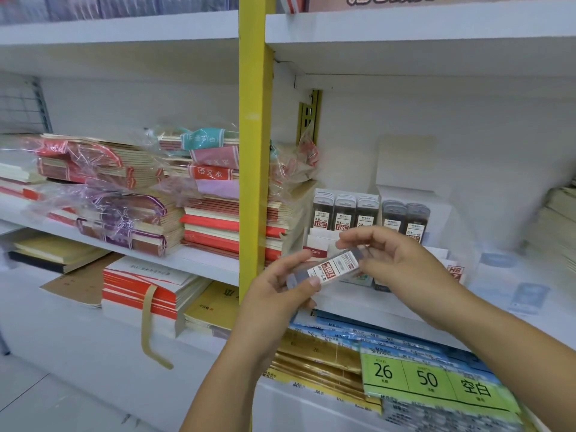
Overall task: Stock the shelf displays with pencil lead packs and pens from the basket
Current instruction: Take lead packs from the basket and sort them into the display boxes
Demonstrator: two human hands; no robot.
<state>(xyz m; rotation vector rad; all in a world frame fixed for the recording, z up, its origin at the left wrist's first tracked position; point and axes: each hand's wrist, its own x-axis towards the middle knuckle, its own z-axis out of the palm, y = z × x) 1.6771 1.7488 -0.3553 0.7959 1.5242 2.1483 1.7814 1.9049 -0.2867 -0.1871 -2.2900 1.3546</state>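
- The bundled notebooks [124, 194] are lying in flat stacks on the left-hand shelves, some in torn plastic wrap, probably so that their edges are facing the shopper.
- The yellow upright [254, 151] is dividing that bay from the one being stocked.
- The left hand [280, 285] is gripping the lower-left end of a pencil lead pack [330, 268]. Its thumb is lying across the front and the other fingers are curling behind, so it is acting as the support.
- The pack is hanging in the air just in front of the shelf edge, tilting up to the right with its label facing the camera. The print is reading 0.7, so the person is probably checking the grade before choosing a slot.
- The right hand [396, 260] is pinching the pack's upper-right end between thumb and fingertips, likely getting ready to turn it upright.
- Behind the hands, the left display box [343, 213] is holding packs marked 0.5, standing upright in a row with labels forward for easy reading.
- The right display box [405, 221], just beside it, is showing two packs. It looks the likelier home, though its marking is too blurred to confirm.
- The green index sheets [436, 381] are lying flat on the shelf below.
- The basket is not showing.
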